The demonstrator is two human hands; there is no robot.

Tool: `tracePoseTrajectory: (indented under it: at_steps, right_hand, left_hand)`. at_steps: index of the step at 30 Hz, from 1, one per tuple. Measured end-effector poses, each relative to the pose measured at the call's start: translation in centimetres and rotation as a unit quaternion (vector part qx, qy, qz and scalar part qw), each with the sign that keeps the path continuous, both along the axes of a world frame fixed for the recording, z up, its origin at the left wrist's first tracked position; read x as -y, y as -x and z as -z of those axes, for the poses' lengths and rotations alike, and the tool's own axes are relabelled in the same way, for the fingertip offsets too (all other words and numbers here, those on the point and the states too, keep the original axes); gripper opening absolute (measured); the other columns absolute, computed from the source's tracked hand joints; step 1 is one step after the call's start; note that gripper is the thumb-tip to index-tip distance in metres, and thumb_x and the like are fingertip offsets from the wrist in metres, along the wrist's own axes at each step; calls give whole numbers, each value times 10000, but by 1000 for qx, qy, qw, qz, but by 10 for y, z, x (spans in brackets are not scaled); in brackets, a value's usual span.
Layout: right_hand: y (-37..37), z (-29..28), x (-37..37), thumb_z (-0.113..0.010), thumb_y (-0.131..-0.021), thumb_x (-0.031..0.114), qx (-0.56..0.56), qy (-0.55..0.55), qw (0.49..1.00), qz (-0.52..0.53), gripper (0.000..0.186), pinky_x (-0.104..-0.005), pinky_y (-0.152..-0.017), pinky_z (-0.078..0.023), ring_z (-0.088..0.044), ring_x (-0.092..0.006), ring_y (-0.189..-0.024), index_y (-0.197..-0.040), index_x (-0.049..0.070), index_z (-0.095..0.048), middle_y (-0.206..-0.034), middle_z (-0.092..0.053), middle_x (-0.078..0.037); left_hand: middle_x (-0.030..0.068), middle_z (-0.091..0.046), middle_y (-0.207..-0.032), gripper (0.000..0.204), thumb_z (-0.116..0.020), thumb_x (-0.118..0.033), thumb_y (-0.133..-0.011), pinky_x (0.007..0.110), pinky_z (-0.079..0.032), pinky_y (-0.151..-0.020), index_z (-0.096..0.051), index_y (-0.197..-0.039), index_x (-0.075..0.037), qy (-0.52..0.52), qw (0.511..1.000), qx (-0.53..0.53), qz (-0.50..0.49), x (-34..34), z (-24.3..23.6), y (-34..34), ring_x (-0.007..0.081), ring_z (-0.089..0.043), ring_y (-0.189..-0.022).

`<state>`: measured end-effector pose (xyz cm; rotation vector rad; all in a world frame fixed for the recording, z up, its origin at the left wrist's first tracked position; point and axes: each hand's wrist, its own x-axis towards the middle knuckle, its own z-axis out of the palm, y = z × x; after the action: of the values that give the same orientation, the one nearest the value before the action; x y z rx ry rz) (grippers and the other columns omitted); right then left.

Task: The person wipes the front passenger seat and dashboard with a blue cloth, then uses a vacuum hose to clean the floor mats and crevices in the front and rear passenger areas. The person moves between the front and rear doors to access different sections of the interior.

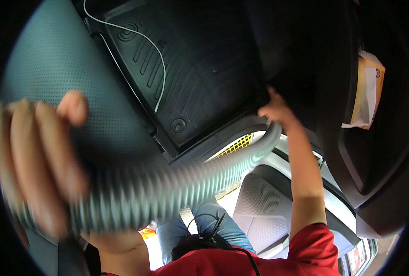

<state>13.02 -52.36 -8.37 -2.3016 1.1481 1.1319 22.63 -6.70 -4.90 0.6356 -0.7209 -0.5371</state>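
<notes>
Car floor mat ahead, your left hand clamping corrugated hose left of it, right hand at its edge, grip I can't tell

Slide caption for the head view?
Left hand and right hand hold a curved grey ribbed hose near a black ridged floor mat.

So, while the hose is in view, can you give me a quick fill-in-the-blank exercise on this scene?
1. Of the left hand and the right hand at the ribbed hose, the more blurred is the ____ one.
2. The thin cable over the black floor mat is ____ in colour.
3. The sleeve on the right arm is ____ in colour.
4. The packet is on the picture's ____ side.

Missing words: left; white; red; right.
</notes>
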Motion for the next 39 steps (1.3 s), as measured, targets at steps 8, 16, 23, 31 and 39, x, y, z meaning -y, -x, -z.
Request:
tracePoseTrajectory:
  at_steps: [8,16,23,31,39]
  right_hand:
    - [-18,42,-154,-698,-707,72,46,-127,931,-340,1014,-447,-947,-521,-673,-400,-1020,-1590,165,-208,-1068,-692,-250]
    - [-107,54,-194,-700,-739,42,94,-144,900,-401,976,-418,-962,-527,-664,-320,-1107,-1590,192,-247,-1152,-693,-184]
    - [-61,40,-176,-709,-765,41,94,-138,885,-434,959,-434,-923,-541,-675,-328,-1064,-1590,172,-237,-1135,-692,-192]
    - [148,-17,-121,-741,-764,166,-214,-199,902,-318,1059,-430,-874,-555,-701,-366,-915,-1602,152,-93,-987,-691,-241]
    - [194,-10,-88,-757,-707,110,13,-247,969,-27,990,-396,-950,-524,-688,-371,-1014,-1543,2,-238,-1107,-671,-292]
  left_hand:
    - [-58,-774,-852,303,-610,-166,-986,207,-513,-965,-780,-735,-160,30,988,42,148,-9,-25,-18,0,-721,-822]
    - [-17,-771,-812,345,-604,-92,-970,247,-518,-951,-742,-659,-145,19,985,21,173,-26,-26,-24,49,-732,-800]
    - [-4,-729,-679,493,-463,46,-995,230,-537,-900,-687,-593,-130,56,998,29,28,12,-38,-13,81,-712,-661]
    - [-40,-735,-998,220,-504,-127,-1012,231,-475,-969,-708,-932,-153,160,959,190,137,-2,17,-43,20,-675,-923]
    - [24,-719,-1082,207,-581,-261,-979,324,-416,-1041,-658,-1064,-88,165,971,160,68,44,-1,-23,95,-670,-976]
